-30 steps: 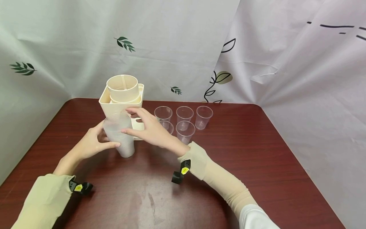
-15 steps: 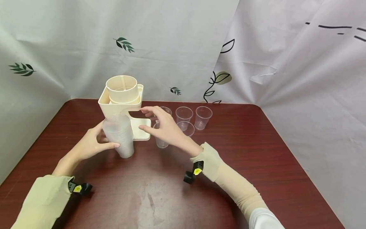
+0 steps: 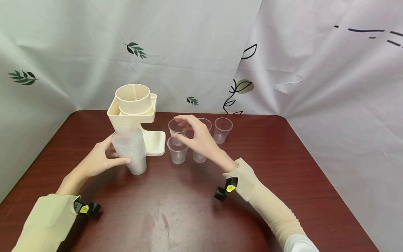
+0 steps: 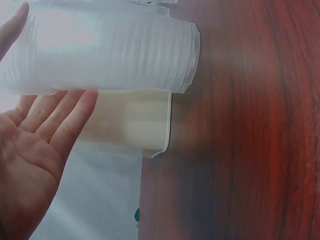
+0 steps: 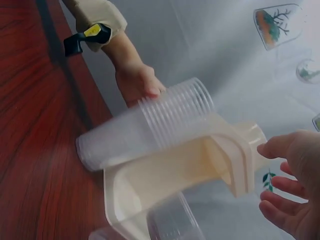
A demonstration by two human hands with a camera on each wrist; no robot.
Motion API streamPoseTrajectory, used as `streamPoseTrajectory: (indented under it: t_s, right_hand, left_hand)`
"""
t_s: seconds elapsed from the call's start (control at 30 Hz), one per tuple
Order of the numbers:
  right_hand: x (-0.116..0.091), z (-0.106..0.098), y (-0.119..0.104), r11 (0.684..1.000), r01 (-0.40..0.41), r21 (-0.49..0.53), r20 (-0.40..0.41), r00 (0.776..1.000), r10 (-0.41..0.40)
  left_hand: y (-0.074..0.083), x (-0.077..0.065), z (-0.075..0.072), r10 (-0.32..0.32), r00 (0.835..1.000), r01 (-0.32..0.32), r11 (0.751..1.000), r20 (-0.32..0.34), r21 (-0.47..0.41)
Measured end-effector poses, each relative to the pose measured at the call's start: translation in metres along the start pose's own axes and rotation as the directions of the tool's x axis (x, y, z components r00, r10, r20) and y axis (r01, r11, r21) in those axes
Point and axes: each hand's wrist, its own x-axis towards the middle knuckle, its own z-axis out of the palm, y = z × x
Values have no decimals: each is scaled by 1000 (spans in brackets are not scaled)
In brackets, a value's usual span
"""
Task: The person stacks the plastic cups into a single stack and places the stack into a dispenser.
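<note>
My left hand point(image 3: 100, 157) grips a tall stack of nested clear plastic cups point(image 3: 130, 150), which stands slightly tilted on the table. In the left wrist view the stack point(image 4: 115, 55) lies across the picture, with the fingers along one side and the thumb tip on the other. My right hand point(image 3: 201, 138) hovers over single cups, its fingers loosely bent and apart. Nothing shows between thumb and fingers of that hand point(image 5: 295, 185) in the right wrist view. One clear cup point(image 3: 177, 154) stands below its fingertips, and the hand partly covers others.
Behind the stack stands a cream plastic holder point(image 3: 132, 119) with a round tube on top and a flat base point(image 3: 155, 141). Another upright cup point(image 3: 223, 129) stands at the right end of the group. A patterned white cloth point(image 3: 189, 52) borders the dark red table point(image 3: 176, 206).
My right hand has moved right, from the rim of the cup stack to above the single cups. My left hand has kept its grip on the stack with little visible movement.
</note>
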Motion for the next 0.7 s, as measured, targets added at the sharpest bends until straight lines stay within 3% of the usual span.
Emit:
streamPoseTrajectory:
  t_s: [0.37,0.7]
  right_hand:
    - [-10,-27,19,997,-75,-24,-53,996,74]
    - [-20,-50,39,991,-97,-89,-107,990,88]
  left_hand:
    - [-1,0,1,11,1000,-11,1000,3,-7]
    - [-1,1,1,17,1000,-17,1000,3,-5]
